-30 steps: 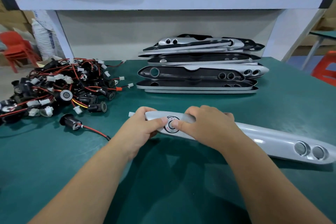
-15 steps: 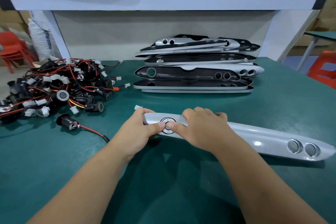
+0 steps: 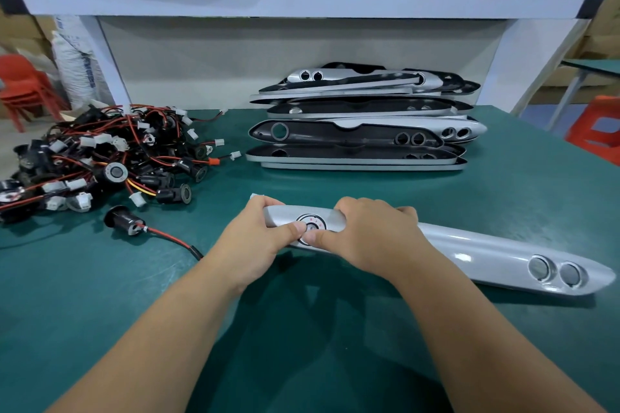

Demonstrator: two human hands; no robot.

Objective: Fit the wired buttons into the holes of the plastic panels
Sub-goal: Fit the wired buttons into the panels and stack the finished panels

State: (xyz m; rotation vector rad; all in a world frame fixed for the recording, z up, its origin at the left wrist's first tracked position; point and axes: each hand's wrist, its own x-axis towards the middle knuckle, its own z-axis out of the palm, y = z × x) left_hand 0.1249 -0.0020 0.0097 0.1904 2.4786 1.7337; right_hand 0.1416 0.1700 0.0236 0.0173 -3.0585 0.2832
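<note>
Pressing the round button home: our left hand and right hand both grip the silver panel lying on the table. Fingers are curled over its far edge, with both thumb tips on the button's near rim. Suggest we push square with both thumbs together until the bezel sits flush; a tilt probably jams it. Right of the right hand, the panel's two small holes already hold small buttons. Left of the left hand lies one loose wired button, and beyond it the tangled pile. Beyond the right hand sit stacked panels, whose holes look empty.
</note>
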